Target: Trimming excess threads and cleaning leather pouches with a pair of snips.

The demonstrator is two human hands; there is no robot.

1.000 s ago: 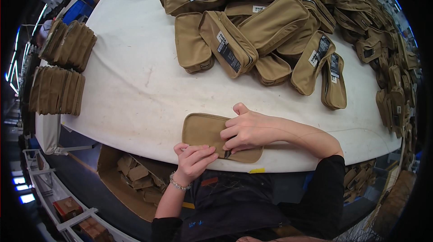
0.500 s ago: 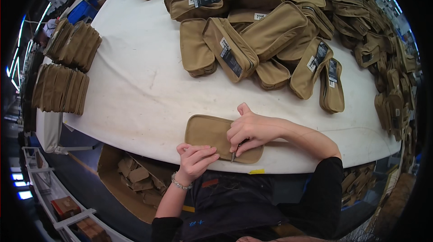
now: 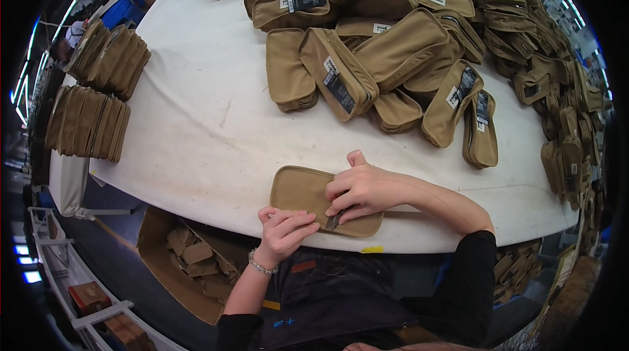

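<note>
A flat tan fabric pouch (image 3: 298,188) lies at the near edge of the white-covered table. My left hand (image 3: 283,233), with a beaded bracelet at the wrist, holds the pouch's near edge between thumb and fingers. The fingers of my right hand (image 3: 357,194) are curled over the pouch's right half. They grip small metal thread snips (image 3: 335,221), whose tips rest against the near edge, just right of my left fingertips. Most of the snips are hidden inside my right hand.
A heap of filled tan pouches (image 3: 400,50) with labels covers the far side and runs down the right. Two stacks of flat pouches (image 3: 85,122) stand at the left. Below the table edge sits a cardboard box (image 3: 154,246) of tan pieces. Yellow tape (image 3: 372,250) marks the near edge.
My right hand has shifted slightly left, and the snips have tilted and moved a little up along the pouch's edge. My left hand keeps its hold. The camera view has shifted slightly.
</note>
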